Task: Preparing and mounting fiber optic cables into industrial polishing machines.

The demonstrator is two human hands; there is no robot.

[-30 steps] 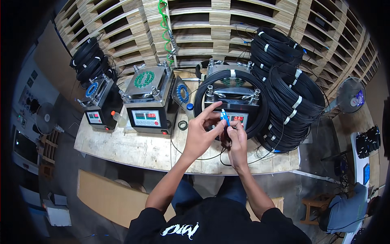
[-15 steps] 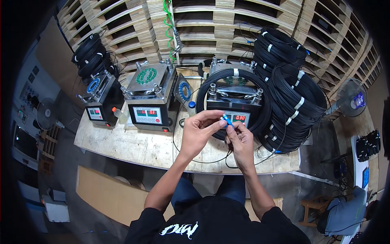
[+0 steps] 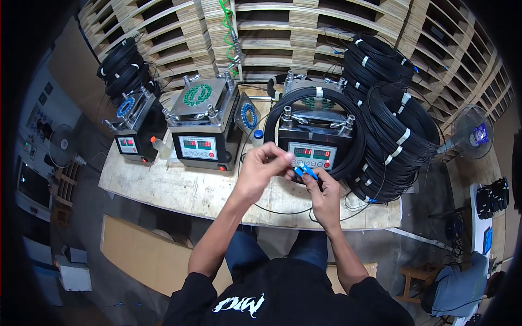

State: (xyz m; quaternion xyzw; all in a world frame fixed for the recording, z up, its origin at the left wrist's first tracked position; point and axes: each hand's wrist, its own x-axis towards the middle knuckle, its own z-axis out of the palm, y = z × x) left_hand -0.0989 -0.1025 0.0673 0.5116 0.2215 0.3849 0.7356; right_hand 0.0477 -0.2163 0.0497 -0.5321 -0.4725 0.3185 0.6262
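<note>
2 blue conns (image 3: 309, 173) w/ R hand (image 3: 325, 196)

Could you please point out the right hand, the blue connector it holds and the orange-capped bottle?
Right hand (image 3: 325, 199), head view: its middle.
Blue connector (image 3: 310, 172), head view: its blue body.
Orange-capped bottle (image 3: 162, 149), head view: its side.

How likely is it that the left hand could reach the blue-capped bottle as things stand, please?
Probably yes: the bottle stands just beyond the left hand, between the middle machine and the nearby black coil, with nothing visibly blocking the way. Whether that hand holds something is unclear.
</note>
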